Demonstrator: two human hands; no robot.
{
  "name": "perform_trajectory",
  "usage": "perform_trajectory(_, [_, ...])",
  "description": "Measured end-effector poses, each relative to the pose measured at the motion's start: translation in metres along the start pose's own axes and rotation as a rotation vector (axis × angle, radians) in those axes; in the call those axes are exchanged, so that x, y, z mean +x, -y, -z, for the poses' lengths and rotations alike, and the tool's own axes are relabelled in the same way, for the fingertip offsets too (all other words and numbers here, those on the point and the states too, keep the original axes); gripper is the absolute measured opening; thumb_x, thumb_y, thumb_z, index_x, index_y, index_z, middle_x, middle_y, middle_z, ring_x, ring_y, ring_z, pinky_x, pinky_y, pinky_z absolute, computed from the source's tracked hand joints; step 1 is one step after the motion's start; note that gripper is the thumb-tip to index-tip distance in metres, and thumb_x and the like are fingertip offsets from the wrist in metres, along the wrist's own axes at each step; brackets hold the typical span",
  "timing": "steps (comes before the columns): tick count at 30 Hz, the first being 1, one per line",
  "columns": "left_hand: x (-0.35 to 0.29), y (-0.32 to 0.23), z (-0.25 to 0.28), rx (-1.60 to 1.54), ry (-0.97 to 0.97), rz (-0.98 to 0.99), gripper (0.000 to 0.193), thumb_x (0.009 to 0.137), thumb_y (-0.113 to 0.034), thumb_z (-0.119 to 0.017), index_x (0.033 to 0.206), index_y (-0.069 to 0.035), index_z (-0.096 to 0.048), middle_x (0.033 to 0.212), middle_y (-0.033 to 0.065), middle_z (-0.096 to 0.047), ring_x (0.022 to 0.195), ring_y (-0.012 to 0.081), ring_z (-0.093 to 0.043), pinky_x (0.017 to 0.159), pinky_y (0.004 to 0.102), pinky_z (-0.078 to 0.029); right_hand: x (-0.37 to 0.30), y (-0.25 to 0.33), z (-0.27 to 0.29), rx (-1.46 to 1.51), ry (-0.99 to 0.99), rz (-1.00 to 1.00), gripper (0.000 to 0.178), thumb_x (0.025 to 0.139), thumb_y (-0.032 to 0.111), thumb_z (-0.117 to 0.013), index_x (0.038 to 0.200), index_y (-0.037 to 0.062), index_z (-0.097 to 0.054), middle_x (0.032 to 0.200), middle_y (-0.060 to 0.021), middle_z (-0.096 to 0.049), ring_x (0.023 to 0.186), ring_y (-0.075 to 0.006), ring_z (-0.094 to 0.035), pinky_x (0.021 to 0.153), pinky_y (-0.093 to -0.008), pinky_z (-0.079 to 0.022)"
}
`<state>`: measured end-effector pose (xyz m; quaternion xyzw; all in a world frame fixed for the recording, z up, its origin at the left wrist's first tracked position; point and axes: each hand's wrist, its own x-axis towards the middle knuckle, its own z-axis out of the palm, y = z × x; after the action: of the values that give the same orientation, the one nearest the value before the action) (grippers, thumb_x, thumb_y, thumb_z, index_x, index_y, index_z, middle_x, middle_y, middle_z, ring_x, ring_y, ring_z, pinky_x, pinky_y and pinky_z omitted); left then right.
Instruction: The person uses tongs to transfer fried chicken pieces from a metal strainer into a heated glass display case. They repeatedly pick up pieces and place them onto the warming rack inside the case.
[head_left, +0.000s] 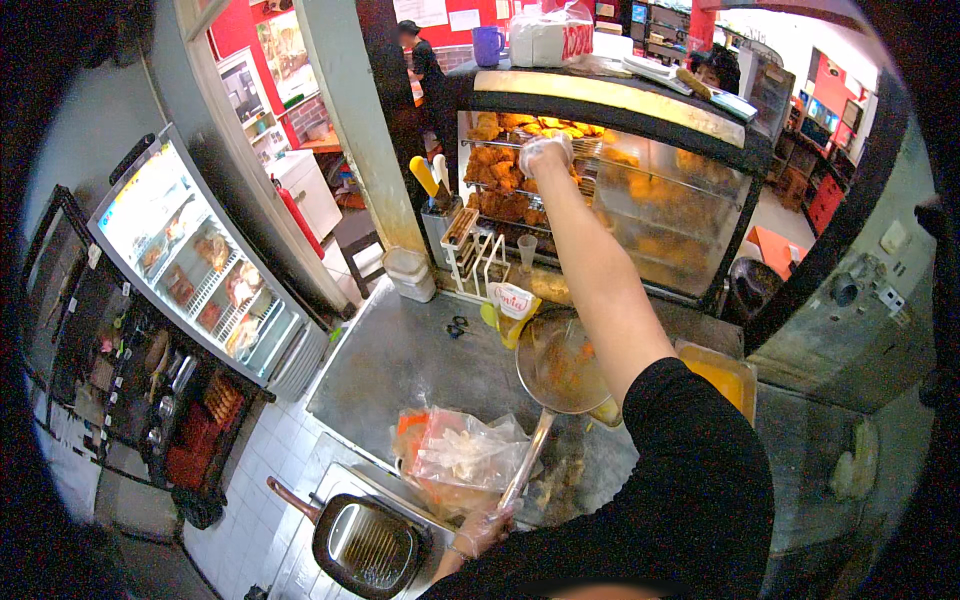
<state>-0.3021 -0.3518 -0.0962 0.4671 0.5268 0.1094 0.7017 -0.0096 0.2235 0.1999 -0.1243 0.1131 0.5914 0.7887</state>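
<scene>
My left hand (482, 532) is closed round the long handle of a wide, round strainer (560, 372), low in the view. Orange crumbs lie in the strainer's bowl, which rests over the metal counter (365, 370). My right hand (546, 155), in a clear plastic glove, reaches far forward into a lit display case (655, 235). Its fingers are curled in beside the fried chicken (495, 168) on the racks. Whatever they hold is hidden. A clear plastic bag (470, 450) lies on the counter left of the strainer's handle.
A square grill pan (366, 545) sits at the lower left. Scissors (455, 327), a yellow pouch (512, 308) and a white rack (478, 265) stand or lie before the case. A tray (725, 380) is at right. A glass-door fridge (205, 255) stands left. Another person (428, 70) is beyond.
</scene>
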Motion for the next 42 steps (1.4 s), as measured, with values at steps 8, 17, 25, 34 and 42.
perform_trajectory(8, [-0.019,-0.024,-0.003,-0.047,-0.056,-0.035,0.037,0.095,-0.042,-0.063,0.102,-0.006,-0.061,0.076,0.0001,-0.06,0.064,0.0086,-0.053,0.056,0.0249,-0.045,0.015,0.021,0.017,0.12,0.066,0.033,0.023,0.095,0.027,-0.059,0.082,0.0134,-0.046,0.065,0.0004,-0.048,0.052,-0.014,-0.048,0.048,-0.0249,-0.047])
perform_trajectory(17, [-0.007,-0.015,-0.001,0.005,-0.066,0.113,0.048,0.09,-0.053,-0.066,0.094,-0.005,-0.064,0.073,0.0023,-0.061,0.064,0.0117,-0.056,0.057,0.0288,-0.045,0.055,0.01,0.029,-0.09,0.178,0.053,0.025,0.097,0.027,-0.049,0.079,0.0106,-0.043,0.063,-0.0009,-0.049,0.052,-0.0148,-0.047,0.048,-0.0295,-0.04])
perform_trajectory(25, [0.0,-0.011,0.0,-0.011,-0.043,0.036,0.051,0.09,-0.055,-0.063,0.092,-0.003,-0.064,0.072,0.0033,-0.061,0.064,0.0126,-0.056,0.058,0.0295,-0.046,0.023,-0.013,0.004,-0.063,0.096,-0.009,0.031,0.093,0.037,-0.058,0.075,0.0168,-0.042,0.057,0.0022,-0.044,0.047,-0.0131,-0.046,0.043,-0.0266,-0.038])
perform_trajectory(34, [-0.017,-0.035,0.001,-0.04,-0.077,0.007,0.048,0.094,-0.049,-0.061,0.105,-0.003,-0.063,0.076,0.0026,-0.061,0.065,0.0117,-0.056,0.059,0.0278,-0.049,0.005,-0.042,0.003,0.012,0.218,0.094,0.03,0.095,0.034,-0.055,0.079,0.0137,-0.04,0.061,-0.0007,-0.047,0.05,-0.015,-0.047,0.046,-0.0325,-0.038])
perform_trajectory(42, [-0.019,-0.032,0.005,0.043,-0.063,0.005,0.052,0.095,-0.049,-0.06,0.122,-0.004,-0.06,0.079,0.0026,-0.063,0.07,0.0117,-0.058,0.061,0.0274,-0.05,-0.007,-0.043,-0.001,0.016,0.124,0.183,0.03,0.093,0.037,-0.055,0.072,0.0195,-0.043,0.056,0.0033,-0.044,0.047,-0.0156,-0.046,0.044,-0.0317,-0.038])
